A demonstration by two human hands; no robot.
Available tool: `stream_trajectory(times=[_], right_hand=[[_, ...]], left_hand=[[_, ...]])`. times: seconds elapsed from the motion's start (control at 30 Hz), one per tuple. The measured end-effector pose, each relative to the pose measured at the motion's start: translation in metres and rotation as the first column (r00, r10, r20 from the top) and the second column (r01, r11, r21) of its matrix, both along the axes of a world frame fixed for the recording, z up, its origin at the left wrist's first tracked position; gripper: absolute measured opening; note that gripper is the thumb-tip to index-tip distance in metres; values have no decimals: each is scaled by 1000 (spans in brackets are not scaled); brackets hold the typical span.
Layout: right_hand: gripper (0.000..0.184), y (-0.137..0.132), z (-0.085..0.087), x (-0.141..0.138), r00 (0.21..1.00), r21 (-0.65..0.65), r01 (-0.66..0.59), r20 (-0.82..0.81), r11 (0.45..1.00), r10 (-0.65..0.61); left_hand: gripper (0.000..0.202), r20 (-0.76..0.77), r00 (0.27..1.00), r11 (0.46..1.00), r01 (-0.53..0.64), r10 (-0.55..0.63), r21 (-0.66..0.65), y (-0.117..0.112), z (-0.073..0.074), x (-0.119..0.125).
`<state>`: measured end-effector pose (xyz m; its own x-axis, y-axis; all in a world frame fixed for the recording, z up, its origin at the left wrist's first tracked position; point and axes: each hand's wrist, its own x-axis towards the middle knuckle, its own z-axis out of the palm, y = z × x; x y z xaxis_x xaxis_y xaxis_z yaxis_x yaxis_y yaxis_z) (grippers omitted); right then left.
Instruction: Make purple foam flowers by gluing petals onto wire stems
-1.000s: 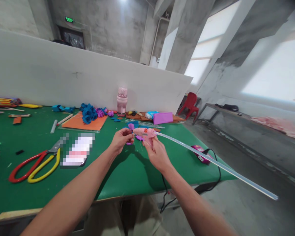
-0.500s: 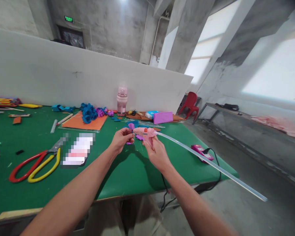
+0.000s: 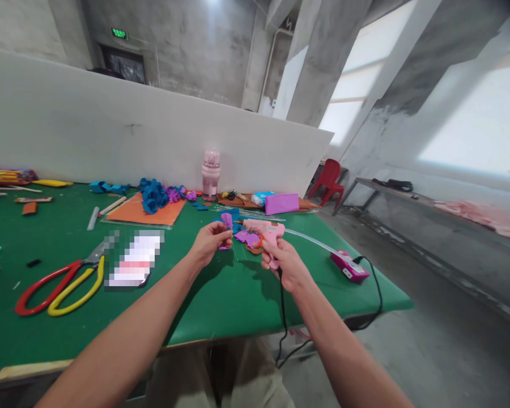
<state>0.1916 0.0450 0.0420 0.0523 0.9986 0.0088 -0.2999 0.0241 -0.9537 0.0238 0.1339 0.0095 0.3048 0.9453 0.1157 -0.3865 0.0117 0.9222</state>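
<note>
My left hand pinches a small purple paper flower, whose petals stick up above the fingertips. My right hand is wrapped around the handle of a pink hot glue gun. Its nozzle points left, a short way from the flower. A long clear glue stick runs out of the back of the gun. Below and behind the gun lie purple paper pieces and blue paper pieces. The black cord hangs from the handle over the table edge.
Red-and-yellow-handled scissors and a blurred-out phone lie on the left of the green table. Blue paper flowers rest on an orange sheet. A pink bottle stands behind. A magenta power box sits at the right.
My right hand has drawn the glue gun back to the right, away from the flower, and turned it so the glue stick points more toward the back. My left hand has barely moved.
</note>
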Motion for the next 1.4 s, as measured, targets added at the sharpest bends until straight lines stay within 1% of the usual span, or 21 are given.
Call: stream_trajectory(times=[0.1,0.17,0.23,0.27,0.3,0.37,0.47,0.57,0.6,0.73,0.8,0.87,0.9,0.93,0.97,1.0,1.07,1.1,1.17,1.27,1.4], right_hand=[[16,8,-6,15,993,-79,18,-115,997,-27],[10,13,-12,28,993,-138,47,-105,989,-62],[10,17,-20,41,993,-178,115,28,977,-112],[13,18,-24,48,976,-174,167,168,971,-138],[17,19,-28,55,927,-152,223,339,963,-161],[25,18,-36,67,751,-87,306,634,948,-184],[33,15,-46,81,488,-35,332,862,943,-139],[40,12,-53,86,252,8,276,964,961,-80],[41,11,-54,87,200,25,259,977,966,-79],[39,4,-52,86,36,51,262,997,964,-63],[37,-2,-44,82,-57,58,301,997,952,-42],[34,-4,-32,72,-131,138,330,986,934,-99],[32,-3,-25,64,-128,204,324,977,924,-171],[30,1,-18,54,-69,275,296,961,915,-266],[28,8,-13,41,39,346,240,930,907,-365],[26,18,-8,27,198,404,166,880,900,-431],[26,44,-5,-4,522,460,150,715,875,-465],[27,57,-6,-19,653,463,169,609,870,-451],[28,80,-12,-43,816,440,209,413,874,-403],[29,94,-27,-59,888,398,228,290,889,-357],[29,85,-39,-56,916,377,143,300,915,-267]], left_hand=[[35,15,1000,1000,8,-8,-16,0,1,0],[36,10,1000,1000,10,-10,-24,0,2,0],[36,9,1000,1000,15,-15,-25,0,2,0],[35,9,1000,1000,18,-18,-22,0,1,0],[35,9,1000,1000,21,-21,-19,0,1,0],[33,7,1000,1000,28,-28,-14,0,0,0],[32,-7,999,999,37,-37,-18,1,-2,0],[32,-12,999,999,39,-40,-25,0,-1,-1],[32,-10,999,999,38,-39,-27,-1,0,-1],[34,13,1000,1000,15,-15,-23,-4,6,-1],[34,18,1000,1000,-18,19,-15,-4,8,-1],[33,8,998,998,-62,62,-1,-4,9,-1],[32,-2,996,996,-84,84,11,-3,10,-1],[32,-12,994,994,-104,105,25,-2,9,-1],[31,-21,992,991,-125,126,42,-1,9,-2],[30,-31,989,987,-146,148,61,0,8,-3],[30,-49,979,977,-192,197,96,3,7,-6],[30,-57,974,970,-214,222,111,5,7,-8],[29,-73,962,959,-252,262,128,8,6,-12],[29,-89,955,955,-273,284,113,11,6,-17],[27,-94,964,966,-241,250,91,9,2,-14]])
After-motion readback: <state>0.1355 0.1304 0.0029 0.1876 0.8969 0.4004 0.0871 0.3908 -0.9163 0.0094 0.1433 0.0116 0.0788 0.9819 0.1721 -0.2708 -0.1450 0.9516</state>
